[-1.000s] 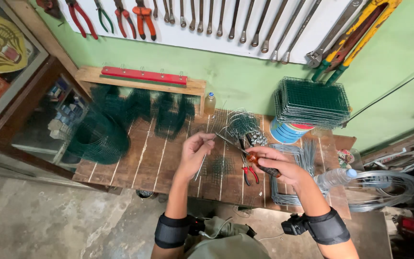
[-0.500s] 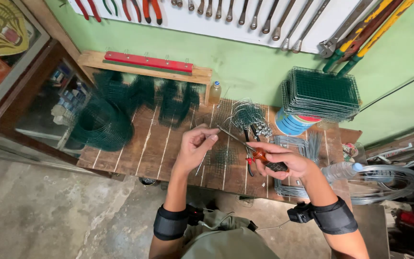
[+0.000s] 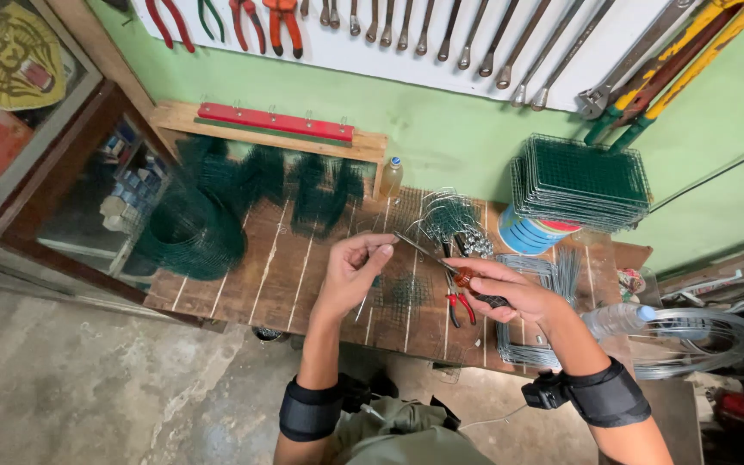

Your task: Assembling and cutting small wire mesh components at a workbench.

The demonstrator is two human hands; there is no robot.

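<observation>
- Gripping orange-handled pliers (image 3: 441, 263), the right hand (image 3: 510, 291) has its fingers wrapped tight round the grip; the left hand (image 3: 353, 274) pinches a thin wire at the plier tips, above the wooden bench (image 3: 243, 284).
- Risk, as I judge it: the wire springs and pricks a fingertip.
- One red-handled pliers (image 3: 460, 306) lies beneath.
- One green mesh roll (image 3: 189, 232), one stack of mesh panels (image 3: 580, 179) beyond.
</observation>
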